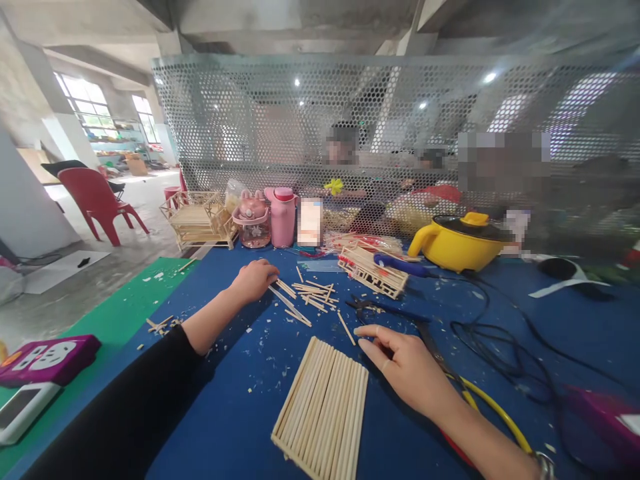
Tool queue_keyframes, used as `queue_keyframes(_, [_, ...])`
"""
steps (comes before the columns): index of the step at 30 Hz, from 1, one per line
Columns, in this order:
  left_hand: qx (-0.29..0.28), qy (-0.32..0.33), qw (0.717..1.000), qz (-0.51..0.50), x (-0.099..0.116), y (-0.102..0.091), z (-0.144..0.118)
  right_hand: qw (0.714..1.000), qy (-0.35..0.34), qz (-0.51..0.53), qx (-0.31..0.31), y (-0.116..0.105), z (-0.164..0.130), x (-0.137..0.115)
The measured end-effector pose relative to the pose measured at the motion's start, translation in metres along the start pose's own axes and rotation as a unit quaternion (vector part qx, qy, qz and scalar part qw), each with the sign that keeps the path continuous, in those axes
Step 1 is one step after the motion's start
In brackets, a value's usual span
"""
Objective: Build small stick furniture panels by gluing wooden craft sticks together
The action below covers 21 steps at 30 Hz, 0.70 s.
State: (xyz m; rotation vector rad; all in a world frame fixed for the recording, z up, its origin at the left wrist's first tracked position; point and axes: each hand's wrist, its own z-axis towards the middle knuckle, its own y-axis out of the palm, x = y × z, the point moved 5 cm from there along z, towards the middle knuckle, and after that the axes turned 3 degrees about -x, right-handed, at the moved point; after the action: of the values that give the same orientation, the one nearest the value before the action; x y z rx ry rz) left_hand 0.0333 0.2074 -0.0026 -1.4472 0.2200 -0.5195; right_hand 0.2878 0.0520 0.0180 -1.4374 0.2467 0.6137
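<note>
My left hand (256, 280) reaches to the far side of the blue table, fingers bent together at the end of a long translucent stick (290, 305). Whatever lies between those fingertips is hidden. Just right of it is a loose pile of short wooden sticks (315, 295). My right hand (393, 357) hovers with thumb and forefinger apart, close to the lower end of a single wooden stick (346, 327). Below and between the hands lies a flat panel of round wooden sticks (325, 407), set side by side with a crosspiece along the lower left edge.
Pliers (370, 305), a blue-handled glue gun (400, 265) on a small stick structure (373, 273), and a yellow pot (457, 243) stand at right, with black cables (505, 347). At back are a stick model (200, 220), pink bottle (283, 217) and perforated screen (280, 133); people sit beyond.
</note>
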Motion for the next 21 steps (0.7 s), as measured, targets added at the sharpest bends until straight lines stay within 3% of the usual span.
queue_keyframes(9, [-0.056,0.066,0.996,-0.006,0.010,0.011,0.033,1.000,0.001,0.000,-0.003,-0.002,-0.002,0.004])
queue_keyframes(14, [-0.081,0.090,0.993,-0.012,0.005,0.006,0.026,1.000,-0.004,0.014,-0.015,-0.001,-0.003,0.001])
queue_keyframes(21, [-0.073,0.095,0.993,-0.004,0.002,-0.004,0.000,1.000,-0.010,0.019,-0.015,-0.001,-0.004,0.001])
